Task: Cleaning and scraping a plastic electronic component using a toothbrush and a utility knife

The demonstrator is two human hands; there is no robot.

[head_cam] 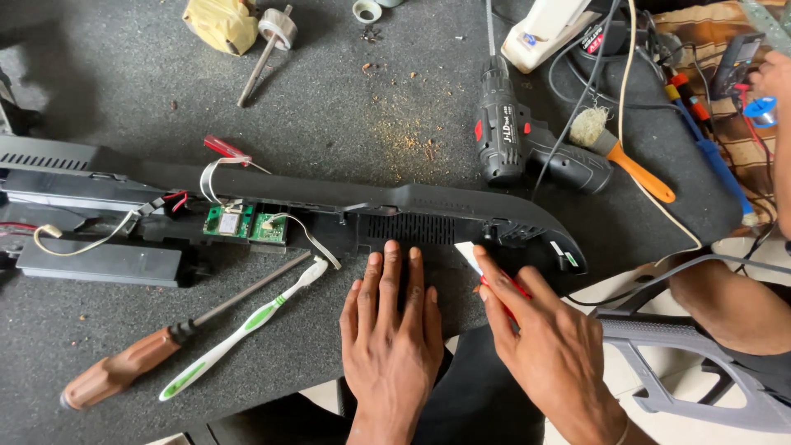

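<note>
A long black plastic casing is lying across the grey worktop. The left hand is pressing flat beside it, fingers together; the right hand is pinching a red-handled blade (white tip touching the casing). A toothbrush and screwdriver are lying nearby.

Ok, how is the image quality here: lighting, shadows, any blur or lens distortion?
Head view: soft, even daylight; the left hand and right hand cast only faint shadows on the dark mat. Mild glare on the cordless drill. Focus is sharp at centre; the long black housing bows slightly, so there is some wide-angle distortion.
</note>
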